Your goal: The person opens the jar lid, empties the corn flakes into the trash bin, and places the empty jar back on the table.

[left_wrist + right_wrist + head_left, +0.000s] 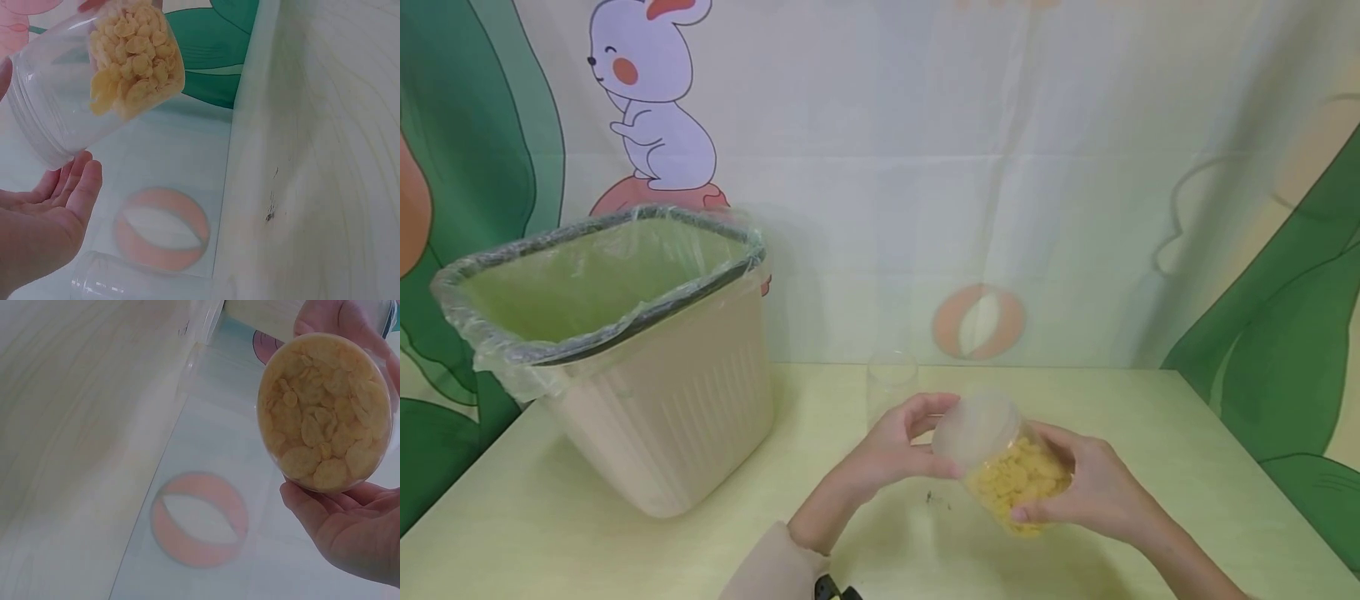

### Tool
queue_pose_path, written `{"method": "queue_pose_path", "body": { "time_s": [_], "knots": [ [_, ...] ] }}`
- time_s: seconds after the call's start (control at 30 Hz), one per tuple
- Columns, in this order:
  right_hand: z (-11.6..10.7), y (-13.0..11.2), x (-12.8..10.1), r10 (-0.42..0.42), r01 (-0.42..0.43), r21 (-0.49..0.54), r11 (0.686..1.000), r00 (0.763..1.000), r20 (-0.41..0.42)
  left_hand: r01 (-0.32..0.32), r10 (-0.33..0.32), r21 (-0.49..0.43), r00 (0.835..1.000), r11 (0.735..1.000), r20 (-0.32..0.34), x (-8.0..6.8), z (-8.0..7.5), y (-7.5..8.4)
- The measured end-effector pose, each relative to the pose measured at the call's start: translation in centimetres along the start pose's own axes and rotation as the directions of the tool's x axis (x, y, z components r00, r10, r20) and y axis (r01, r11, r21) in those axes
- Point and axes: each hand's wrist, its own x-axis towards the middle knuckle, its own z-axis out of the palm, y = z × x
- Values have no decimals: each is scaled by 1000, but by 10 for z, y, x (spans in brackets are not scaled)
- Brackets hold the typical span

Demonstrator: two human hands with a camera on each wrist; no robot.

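Note:
A clear jar of yellow cornflakes (1018,483) is held tilted above the table, its whitish lid end facing up and left. My right hand (1101,492) grips the lower part of the jar, thumb on the near side. My left hand (898,446) spans the lid end, thumb at its lower edge and fingers at the upper edge. In the left wrist view, the left fingertips (90,178) meet the rim, and the flakes sit toward the far end. In the right wrist view, the round jar bottom (325,419) shows flakes pressed against it.
A second clear container (891,383) stands on the table behind my left hand. At the left is a large beige bin (677,417) lined with a plastic bag. Small dark marks (929,497) show on the pale table (1150,417). A printed curtain (850,208) hangs behind.

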Motion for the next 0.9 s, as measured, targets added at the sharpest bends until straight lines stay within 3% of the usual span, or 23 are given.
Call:
{"method": "queue_pose_path", "body": {
  "time_s": [0.27, 0.43, 0.63, 0.9],
  "knots": [
    [2, 1, 2, -7, 7, -13, 1000, 1000, -19, 41, -32, 75, 993, 996, -114, 0, 6, 1],
    [1, 1, 2, -13, 13, 0, 1000, 1000, -16, 43, -36, 74, 995, 996, -98, -2, 8, 4],
    [0, -1, 0, -1, 1, 15, 1000, 1000, -9, -12, 11, 12, 998, 1000, 59, -4, 1, 9],
    [1, -1, -3, -33, 33, 40, 999, 999, 3, -81, 111, -120, 957, 989, 268, 0, -13, -2]
  ]
}}
